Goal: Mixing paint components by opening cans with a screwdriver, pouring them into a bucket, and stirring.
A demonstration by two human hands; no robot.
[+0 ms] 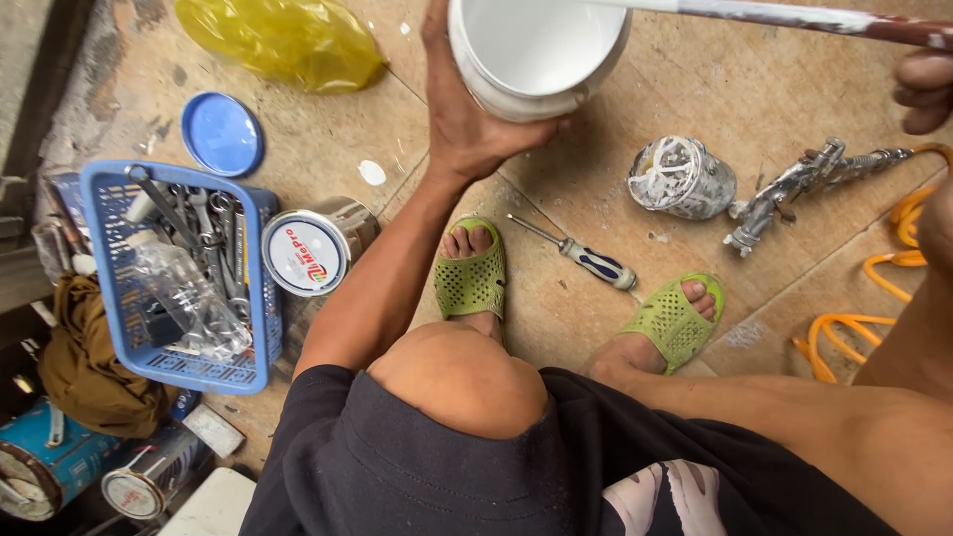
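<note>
a white bucket (536, 55) of white paint sits at the top edge of the floor (754, 89), which is covered with worn plywood sheets. the left hand (467, 119) is wrapped around the bucket's near side, palm against the wall and fingers curled under its lower rim. a long paint-smeared stick (794, 17) runs from inside the bucket out toward the top right corner, where the right hand (925, 89) closes its fingers around it, only partly in view.

just below the bucket, between the person's two feet in green perforated sandals (472, 278), lies a screwdriver (576, 255) with a blue and white handle. to the right of it a metal cup (683, 177) smeared with white paint lies on its side, touching a metal spray gun (794, 189), and an orange coiled hose (874, 298) loops along the right edge.

toward the left, a round tin (310, 248) lies tipped on its side beside a blue plastic basket (248, 298) that holds wrenches and an empty clear bottle (189, 293). a blue round lid (222, 134) lies above the basket, and a yellow plastic bag (283, 40) lies near the top left corner.
</note>
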